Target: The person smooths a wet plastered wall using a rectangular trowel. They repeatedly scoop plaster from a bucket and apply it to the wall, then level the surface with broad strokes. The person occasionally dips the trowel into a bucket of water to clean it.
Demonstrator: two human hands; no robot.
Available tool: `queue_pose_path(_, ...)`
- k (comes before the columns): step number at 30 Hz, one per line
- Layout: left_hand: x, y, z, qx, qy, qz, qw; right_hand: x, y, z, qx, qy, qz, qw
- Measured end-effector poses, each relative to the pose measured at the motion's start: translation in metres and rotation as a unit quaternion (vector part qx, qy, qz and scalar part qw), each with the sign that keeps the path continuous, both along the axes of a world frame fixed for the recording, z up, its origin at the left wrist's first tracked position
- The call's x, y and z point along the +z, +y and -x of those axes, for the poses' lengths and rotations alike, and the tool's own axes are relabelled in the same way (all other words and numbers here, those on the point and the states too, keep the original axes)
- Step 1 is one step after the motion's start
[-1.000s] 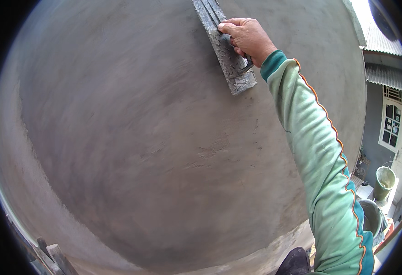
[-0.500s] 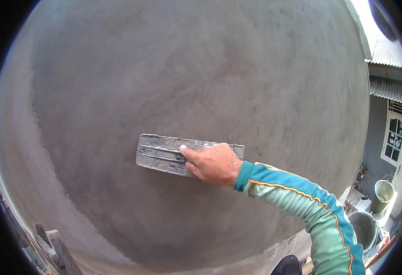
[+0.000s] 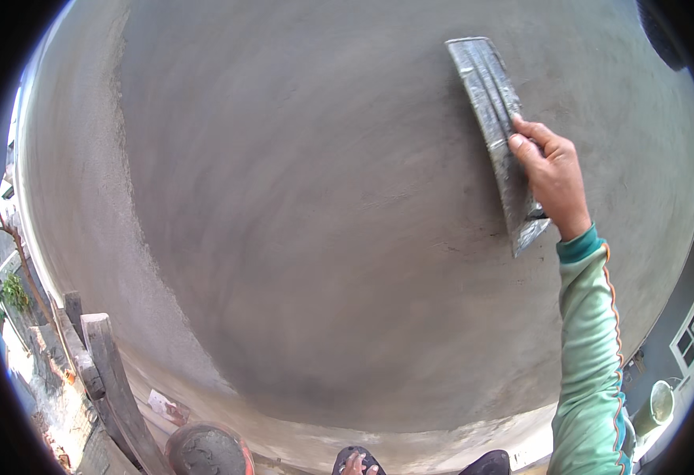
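Smoothing grey wall (image 3: pixel 284 198) w/ trowel (image 3: pixel 485 111) at upper R, R hand (image 3: pixel 557 170) fingers curled closed on it, L hand (image 3: pixel 353 464) at bottom ctr., grip unclear; prob. best: light, even pressure w/ slight leading-edge tilt.

Wall (image 3: pixel 323 198): upright, grey plaster, spreading widely left of right hand (image 3: pixel 554 174); trowel (image 3: pixel 485 103) at its face, in hand's grip. Surface underfoot (image 3: pixel 284 465): far below hand, mostly hidden. Round bucket (image 3: pixel 248 459), reddish edge: far lower left of hand. Flat pale piece (image 3: pixel 169 406): just beside bucket. Timber planks (image 3: pixel 113 380): farther left, bases hidden. Dark shoe (image 3: pixel 485 464): below hand, slightly left.
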State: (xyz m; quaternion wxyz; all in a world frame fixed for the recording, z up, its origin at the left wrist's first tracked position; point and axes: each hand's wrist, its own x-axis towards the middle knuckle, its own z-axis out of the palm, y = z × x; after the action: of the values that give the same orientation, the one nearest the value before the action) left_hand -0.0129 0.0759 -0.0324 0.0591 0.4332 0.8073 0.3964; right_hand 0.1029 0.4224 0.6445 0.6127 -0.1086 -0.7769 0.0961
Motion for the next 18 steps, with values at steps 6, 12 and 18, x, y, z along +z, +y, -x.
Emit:
queue_pose_path(6,-0.006,0.003,-0.002,-0.001,-0.023,-0.013,1.0,-0.107,-0.089,0.137,-0.098,-0.162,-0.175,0.966)
queue_pose_path(12,-0.005,0.002,0.004,0.014,-0.012,-0.038,0.999,-0.175,-0.145,0.225,-0.051,-0.361,-0.216,0.906)
queue_pose_path(18,0.007,-0.001,0.01,0.021,-0.113,0.044,0.992,-0.258,-0.151,0.213,0.005,-0.51,-0.231,0.828)
